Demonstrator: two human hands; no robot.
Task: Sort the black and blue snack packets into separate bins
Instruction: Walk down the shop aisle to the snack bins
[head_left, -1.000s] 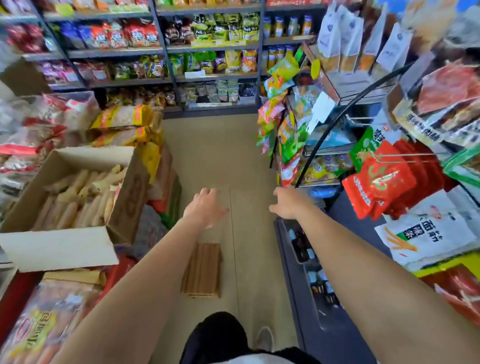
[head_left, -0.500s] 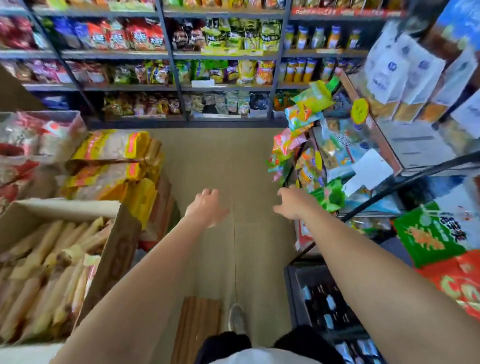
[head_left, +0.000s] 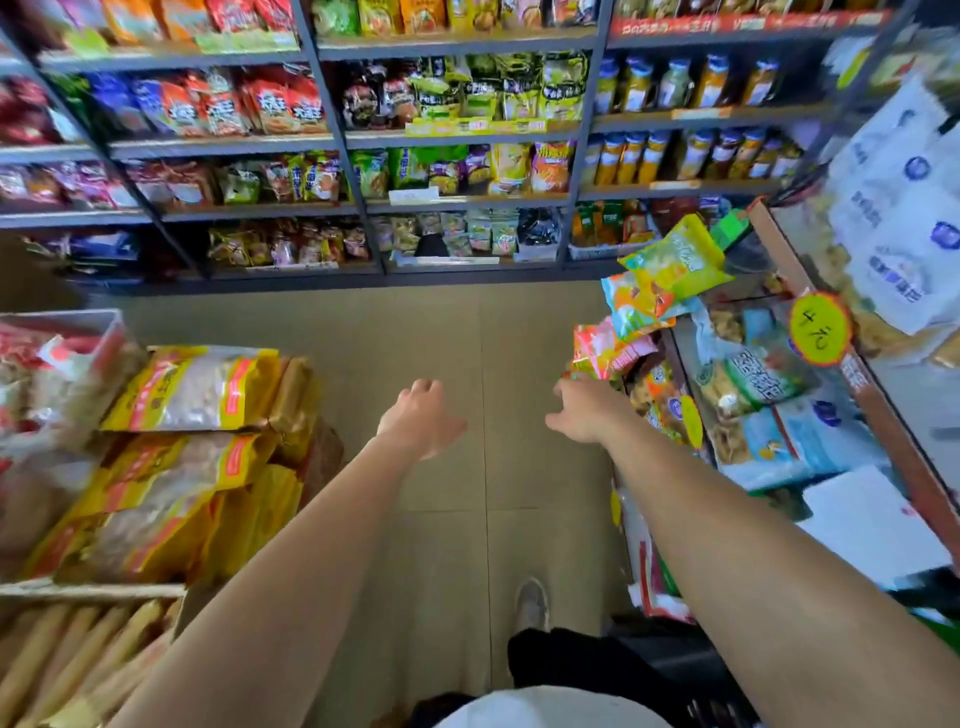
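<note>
My left hand (head_left: 423, 415) hangs over the tan floor in the middle of the shop aisle, fingers loosely curled, holding nothing. My right hand (head_left: 584, 410) reaches forward beside the colourful packets hanging at the right rack's corner, also empty, fingers relaxed. A black snack packet (head_left: 537, 228) sits on the lowest far shelf. Blue packets (head_left: 117, 101) stand on an upper left shelf. No sorting bins are in view here.
A grey shelf unit (head_left: 358, 140) full of snacks and jars closes the aisle ahead. Stacked yellow bags (head_left: 197, 389) and a cardboard box of long sticks (head_left: 78, 665) crowd the left. A slanted display of packets (head_left: 769, 395) lines the right. My shoe (head_left: 532, 605) is on the floor.
I have walked forward along the aisle; the far shelves are nearer and the cardboard box and dark crate slid back. Both hands stayed held out, empty.
</note>
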